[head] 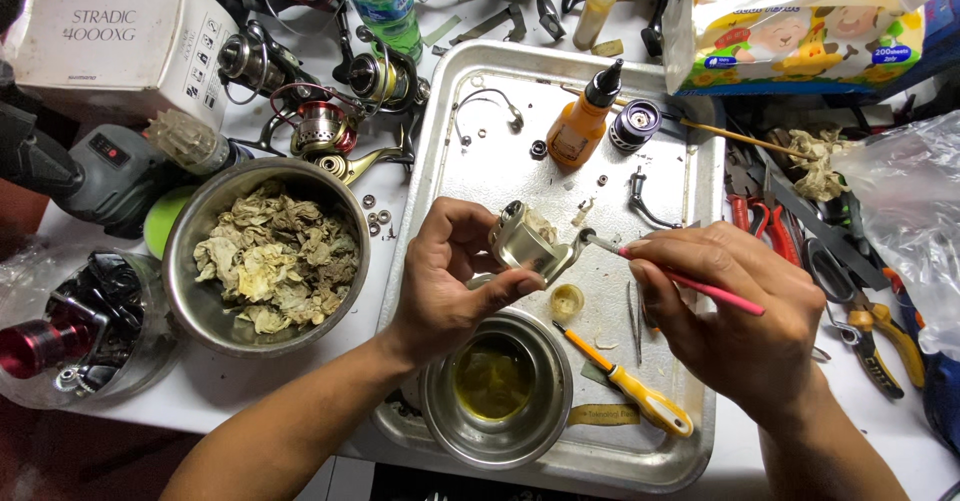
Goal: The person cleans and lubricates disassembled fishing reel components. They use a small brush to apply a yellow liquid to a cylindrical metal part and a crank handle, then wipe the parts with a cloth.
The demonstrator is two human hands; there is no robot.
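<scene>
Hands meet at the middle of the frame, over a metal tray (700, 176) that rests on a cluttered white tabletop (230, 386). We see the left hand (445, 281) gripping a pale metal reel body (528, 243), its fingers (470, 223) curled over the top and the thumb pressed against the near edge, so the part is held just above the tray's centre. The right hand (735, 311) pinches a thin pink-handled brush (690, 283) between thumb and fingertips; its tip touches the right side of the reel body.

Below the hands, at the lower centre of the frame, a small steel bowl (497, 436) holds yellowish liquid, and just right of it lies a yellow-handled screwdriver (630, 386). A small yellow cap (566, 302) sits between the bowl and the reel body. Toward the top of the tray stands an orange squeeze bottle (583, 121) with a black nozzle, and a dark spool (634, 124) lies just beside it.

At the left of the frame a larger steel bowl (190, 291) is filled with soiled, crumpled tissue. Further reel parts (330, 121) crowd the upper left, and pliers (880, 336) lie at the right edge.
</scene>
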